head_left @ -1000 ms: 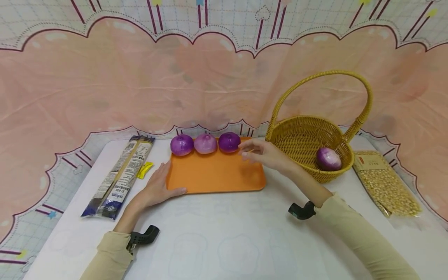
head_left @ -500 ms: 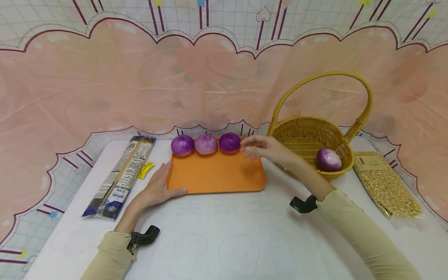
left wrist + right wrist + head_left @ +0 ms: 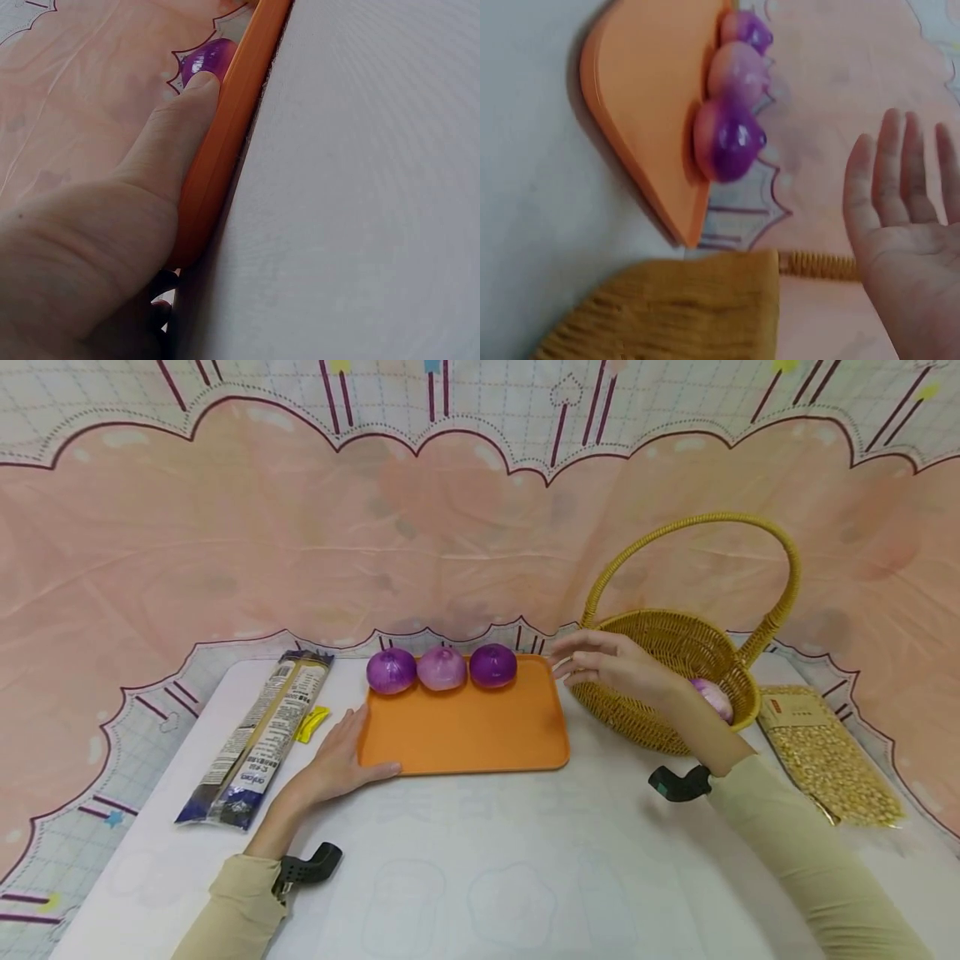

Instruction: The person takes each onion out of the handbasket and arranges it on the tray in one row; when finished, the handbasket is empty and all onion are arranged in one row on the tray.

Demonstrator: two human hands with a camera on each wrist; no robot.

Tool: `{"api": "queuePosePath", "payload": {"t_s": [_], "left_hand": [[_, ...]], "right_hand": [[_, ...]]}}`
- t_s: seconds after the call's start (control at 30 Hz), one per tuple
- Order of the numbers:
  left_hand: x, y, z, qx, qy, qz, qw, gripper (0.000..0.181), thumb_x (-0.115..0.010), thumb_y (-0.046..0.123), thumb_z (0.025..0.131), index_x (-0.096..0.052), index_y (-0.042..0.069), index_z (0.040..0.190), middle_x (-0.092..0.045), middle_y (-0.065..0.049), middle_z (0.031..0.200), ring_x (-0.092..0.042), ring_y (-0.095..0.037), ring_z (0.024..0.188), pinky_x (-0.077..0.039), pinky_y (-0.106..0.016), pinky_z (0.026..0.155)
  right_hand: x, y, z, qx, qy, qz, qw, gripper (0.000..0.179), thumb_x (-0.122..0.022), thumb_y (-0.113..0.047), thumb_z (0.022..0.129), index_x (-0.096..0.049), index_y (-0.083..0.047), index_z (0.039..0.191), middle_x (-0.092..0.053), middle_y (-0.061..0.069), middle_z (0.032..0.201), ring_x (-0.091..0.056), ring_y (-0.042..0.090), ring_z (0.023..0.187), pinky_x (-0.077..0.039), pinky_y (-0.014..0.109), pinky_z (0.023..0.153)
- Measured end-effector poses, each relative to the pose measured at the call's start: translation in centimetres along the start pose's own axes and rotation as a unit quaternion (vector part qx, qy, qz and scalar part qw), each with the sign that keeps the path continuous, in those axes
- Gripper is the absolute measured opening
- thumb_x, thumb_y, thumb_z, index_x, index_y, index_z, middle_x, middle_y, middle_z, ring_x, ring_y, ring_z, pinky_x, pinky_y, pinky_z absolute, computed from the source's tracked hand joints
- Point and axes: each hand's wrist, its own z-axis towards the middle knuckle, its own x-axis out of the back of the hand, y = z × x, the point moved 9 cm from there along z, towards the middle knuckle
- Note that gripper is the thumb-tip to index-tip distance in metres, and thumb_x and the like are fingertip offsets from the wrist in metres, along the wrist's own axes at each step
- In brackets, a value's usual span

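Observation:
Three purple onions line the back edge of an orange tray: a purple one at left, a paler onion in the middle, and a dark purple onion at right. My left hand rests against the tray's left front corner, thumb along its front edge. In the head view my right hand hovers in front of the wicker basket, holding nothing. The right wrist view shows its fingers extended. Another onion lies inside the basket, partly hidden by the right forearm.
A long printed packet lies left of the tray, with a small yellow packet beside it. Right of the basket is a bag of yellow kernels. The basket's tall handle arches upward. A patterned cloth hangs behind the white table.
My right hand has moved right, away from the dark purple onion and over toward the basket. Its forearm now covers part of the basket's onion. The left hand and tray look still.

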Motion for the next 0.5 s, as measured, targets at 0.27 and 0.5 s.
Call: {"api": "queuePosePath", "payload": {"t_s": [0.27, 0.5], "left_hand": [[-0.1, -0.1, 0.1, -0.003, 0.003, 0.001, 1.0000, 0.115, -0.068, 0.058, 0.081, -0.003, -0.002, 0.154, -0.005, -0.029, 0.160, -0.002, -0.047, 0.148, -0.004, -0.064, 0.119], [0.0, -0.1, 0.1, 0.000, 0.001, 0.004, 1.0000, 0.116, -0.068, 0.060, 0.081, -0.002, -0.002, 0.154, -0.005, -0.029, 0.161, -0.002, -0.048, 0.148, -0.005, -0.064, 0.119]], "right_hand": [[1.6, -1.5, -1.2, 0.041, -0.027, 0.007, 0.9988, 0.029, -0.041, -0.009, 0.103, -0.063, -0.008, 0.123, -0.066, 0.001, 0.120, -0.065, 0.016, 0.109, -0.054, 0.028, 0.097], [2.9, -2.0, -1.3, 0.050, -0.047, -0.018, 0.9975, 0.031, -0.039, -0.008, 0.104, -0.064, -0.004, 0.122, -0.068, 0.002, 0.120, -0.065, 0.016, 0.110, -0.054, 0.028, 0.097]]}}
